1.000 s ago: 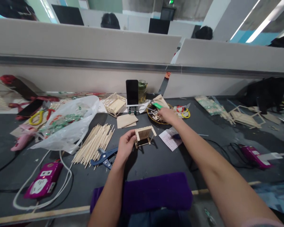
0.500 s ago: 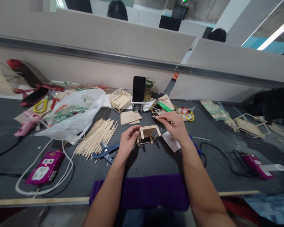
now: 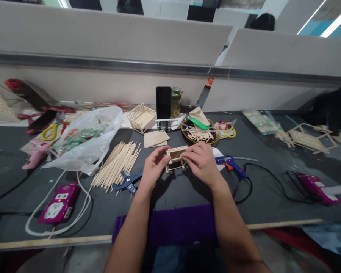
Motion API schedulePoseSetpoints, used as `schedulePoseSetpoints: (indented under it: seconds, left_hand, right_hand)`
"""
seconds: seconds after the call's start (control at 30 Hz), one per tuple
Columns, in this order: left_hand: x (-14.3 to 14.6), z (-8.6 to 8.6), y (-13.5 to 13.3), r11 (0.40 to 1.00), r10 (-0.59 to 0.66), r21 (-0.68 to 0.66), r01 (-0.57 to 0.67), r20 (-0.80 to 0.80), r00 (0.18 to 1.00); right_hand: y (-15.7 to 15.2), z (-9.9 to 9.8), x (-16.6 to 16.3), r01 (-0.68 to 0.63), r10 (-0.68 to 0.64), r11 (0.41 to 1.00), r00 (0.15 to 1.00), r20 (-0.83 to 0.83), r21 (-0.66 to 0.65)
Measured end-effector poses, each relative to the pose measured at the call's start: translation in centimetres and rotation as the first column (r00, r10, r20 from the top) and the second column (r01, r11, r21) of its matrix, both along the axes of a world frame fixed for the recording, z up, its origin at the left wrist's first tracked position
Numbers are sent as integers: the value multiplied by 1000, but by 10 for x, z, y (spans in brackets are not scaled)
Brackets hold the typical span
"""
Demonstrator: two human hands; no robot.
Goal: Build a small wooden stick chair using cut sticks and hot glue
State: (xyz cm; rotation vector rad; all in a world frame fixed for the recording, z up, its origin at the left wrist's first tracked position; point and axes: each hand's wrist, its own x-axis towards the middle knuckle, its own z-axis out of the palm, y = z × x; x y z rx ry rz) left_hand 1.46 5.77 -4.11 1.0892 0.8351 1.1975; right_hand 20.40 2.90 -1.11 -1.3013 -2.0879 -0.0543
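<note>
A small piece of model furniture, built from thin wooden sticks, stands on the dark table between my hands. My left hand grips its left end between thumb and fingers. At the right end, my right hand is closed in a pinch against the model; whatever its fingertips hold is hidden. Just behind, a round basket contains short stick pieces and a green-handled tool. A blue cutter lies left of my left hand, and a blue glue gun to the right.
Long wooden sticks lie at left beside a white plastic bag. A phone stands at the back near a finished-looking stick model. Purple power strips and cables flank the work area. A purple cloth drapes the front edge.
My right hand has come from above the basket down to the right end of the model. My left hand keeps its grip. The view has tilted slightly downward.
</note>
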Motion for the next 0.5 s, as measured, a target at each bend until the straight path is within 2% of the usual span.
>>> schedulePoseSetpoints:
  seconds: [0.07,0.17,0.23,0.3,0.4,0.5]
  left_hand:
    - [-1,-1,0,998,17,56,-15,-41,999]
    - [-3,0,-2,961,82,276,-24,-202,976]
    - [-3,2,-4,889,181,458,2,-354,917]
    - [-1,2,-6,810,299,586,38,-467,832]
    - [3,1,-8,722,422,687,82,-531,735]
    - [5,-1,-8,668,483,736,107,-538,691]
  right_hand:
    - [0,-1,-1,0,0,1000,1000,-10,4]
    - [1,-2,-3,-10,10,1000,1000,-24,7]
    - [1,-3,-3,-16,16,1000,999,-30,9]
    - [1,-3,-3,-16,17,1000,999,-33,8]
    - [1,-4,-3,-17,17,1000,999,-35,2]
    - [1,-4,-3,-20,20,1000,999,-34,-3]
